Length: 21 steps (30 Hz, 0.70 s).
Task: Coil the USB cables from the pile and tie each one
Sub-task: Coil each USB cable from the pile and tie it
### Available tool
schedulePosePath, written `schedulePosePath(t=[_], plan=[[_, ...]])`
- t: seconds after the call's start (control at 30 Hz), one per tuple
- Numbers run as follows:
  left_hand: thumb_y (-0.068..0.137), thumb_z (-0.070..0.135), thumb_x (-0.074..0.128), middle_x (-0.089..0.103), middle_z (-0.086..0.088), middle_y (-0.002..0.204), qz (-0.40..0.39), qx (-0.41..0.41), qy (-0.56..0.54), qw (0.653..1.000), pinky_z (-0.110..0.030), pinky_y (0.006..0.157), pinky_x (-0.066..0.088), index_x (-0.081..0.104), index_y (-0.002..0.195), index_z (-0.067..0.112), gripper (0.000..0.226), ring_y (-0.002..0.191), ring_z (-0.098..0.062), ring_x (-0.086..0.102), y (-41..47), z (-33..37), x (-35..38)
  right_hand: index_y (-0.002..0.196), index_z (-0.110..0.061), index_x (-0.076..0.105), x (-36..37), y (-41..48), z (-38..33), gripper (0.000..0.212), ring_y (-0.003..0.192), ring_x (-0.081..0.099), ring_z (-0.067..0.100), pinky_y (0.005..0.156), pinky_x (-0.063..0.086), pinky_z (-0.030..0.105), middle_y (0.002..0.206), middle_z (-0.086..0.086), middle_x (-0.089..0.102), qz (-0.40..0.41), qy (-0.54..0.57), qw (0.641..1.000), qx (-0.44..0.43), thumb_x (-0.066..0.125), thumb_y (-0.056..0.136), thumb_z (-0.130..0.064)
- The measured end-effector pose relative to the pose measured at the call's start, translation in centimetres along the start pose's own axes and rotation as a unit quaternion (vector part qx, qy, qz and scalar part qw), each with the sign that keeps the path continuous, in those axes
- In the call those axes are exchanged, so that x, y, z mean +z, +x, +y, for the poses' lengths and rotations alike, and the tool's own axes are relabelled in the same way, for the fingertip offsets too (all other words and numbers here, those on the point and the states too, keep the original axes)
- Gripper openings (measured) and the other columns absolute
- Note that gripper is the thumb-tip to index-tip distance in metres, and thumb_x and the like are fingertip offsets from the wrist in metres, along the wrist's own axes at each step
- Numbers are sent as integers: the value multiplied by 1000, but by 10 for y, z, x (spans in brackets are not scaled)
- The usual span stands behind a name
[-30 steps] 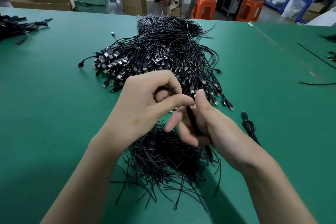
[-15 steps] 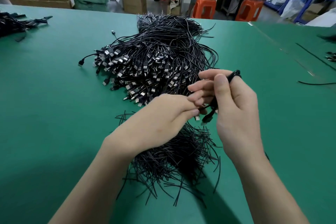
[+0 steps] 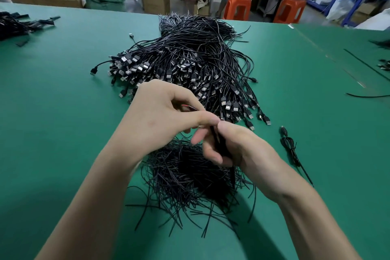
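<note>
A big pile of black USB cables (image 3: 190, 65) lies on the green table, plugs fanned toward me. Nearer me sits a heap of short black twist ties (image 3: 190, 177). My right hand (image 3: 234, 148) grips a coiled black cable (image 3: 219, 143), which stands upright between its curled fingers. My left hand (image 3: 162, 112) meets it from the left, thumb and fingers pinching the cable's top end, where thin red wire tips show. A tail of the cable hangs below my right hand over the ties.
One tied, coiled cable (image 3: 290, 145) lies on the table right of my hands. More black cables lie at the far left edge (image 3: 19, 25) and far right edge (image 3: 382, 65). Beyond the table stand orange stools (image 3: 237, 9), cardboard boxes and a person.
My hands dropped lower and nearer to me. The right hand turned from holding the coil raised at the pile's edge to gripping it upright over the ties; the left hand shifted up to its top.
</note>
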<state>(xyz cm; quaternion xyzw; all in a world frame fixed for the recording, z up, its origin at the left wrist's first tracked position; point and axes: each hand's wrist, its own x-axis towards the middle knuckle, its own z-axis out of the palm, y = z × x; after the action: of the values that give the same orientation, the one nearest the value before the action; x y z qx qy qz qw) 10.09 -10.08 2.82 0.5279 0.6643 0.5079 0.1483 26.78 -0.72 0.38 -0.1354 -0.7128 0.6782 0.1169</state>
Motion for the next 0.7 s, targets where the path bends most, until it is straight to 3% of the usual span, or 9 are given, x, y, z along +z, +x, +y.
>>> schedulePosePath(t=[0.13, 0.2, 0.27, 0.33, 0.43, 0.5, 0.63, 0.7], plan=[[66, 46, 87, 68, 7, 59, 4, 13, -106, 994, -15, 53, 43, 76, 65, 27, 23, 54, -1, 56, 3, -3, 15, 105, -12, 65, -1, -8, -6, 26, 59, 37, 9, 56, 31, 17, 65, -8, 50, -57, 7, 998, -31, 39, 103, -17], [74, 44, 82, 72, 0, 71, -38, 20, -156, 987, -20, 60, 49, 79, 79, 30, 15, 65, -5, 62, 3, -5, 18, 105, -11, 65, -5, -10, -8, 26, 57, 38, 9, 59, 35, 15, 64, -9, 53, -57, 32, 997, -51, 39, 105, -14], [84, 45, 74, 75, -15, 89, -118, 27, -149, 981, -30, 75, 54, 80, 102, 38, 20, 85, -12, 70, 3, -8, 17, 105, -10, 65, -9, -12, -9, 27, 55, 39, 10, 62, 38, 17, 64, -6, 56, -63, 38, 996, -56, 39, 106, -14], [89, 42, 71, 77, -6, 94, -166, 29, -126, 978, -34, 81, 56, 79, 111, 36, 25, 95, -8, 71, 3, -11, 14, 106, -8, 66, -11, -13, -7, 27, 54, 43, 11, 61, 40, 19, 66, -1, 60, -68, 39, 996, -43, 40, 106, -14], [92, 32, 75, 78, 14, 91, -189, 16, -97, 977, -31, 72, 57, 80, 109, 24, 20, 84, 0, 70, 4, -15, 10, 112, -3, 67, -8, -15, -2, 29, 54, 50, 12, 61, 44, 21, 69, 2, 64, -50, 52, 997, -11, 41, 109, -14], [90, 26, 76, 79, 13, 92, -195, 18, -77, 978, -25, 71, 55, 81, 102, 22, 15, 80, -1, 69, 5, -18, 5, 115, -2, 67, -4, -15, 0, 29, 56, 56, 12, 61, 47, 22, 73, 5, 68, -48, 71, 996, 11, 41, 109, -13], [85, 26, 81, 78, 10, 85, -178, 25, -35, 983, -34, 69, 55, 83, 91, 21, 8, 73, -2, 67, 5, -23, -3, 113, 1, 64, 6, -12, -2, 29, 69, 71, 19, 65, 54, 24, 86, 13, 75, -53, 98, 993, 41, 39, 109, -14], [84, 31, 82, 78, 12, 85, -159, 26, -25, 987, -28, 69, 56, 82, 87, 21, 10, 76, -1, 70, 5, -24, -2, 112, 3, 63, 12, -10, -4, 30, 78, 75, 22, 70, 58, 25, 95, 17, 77, -31, 127, 990, 57, 39, 109, -15]])
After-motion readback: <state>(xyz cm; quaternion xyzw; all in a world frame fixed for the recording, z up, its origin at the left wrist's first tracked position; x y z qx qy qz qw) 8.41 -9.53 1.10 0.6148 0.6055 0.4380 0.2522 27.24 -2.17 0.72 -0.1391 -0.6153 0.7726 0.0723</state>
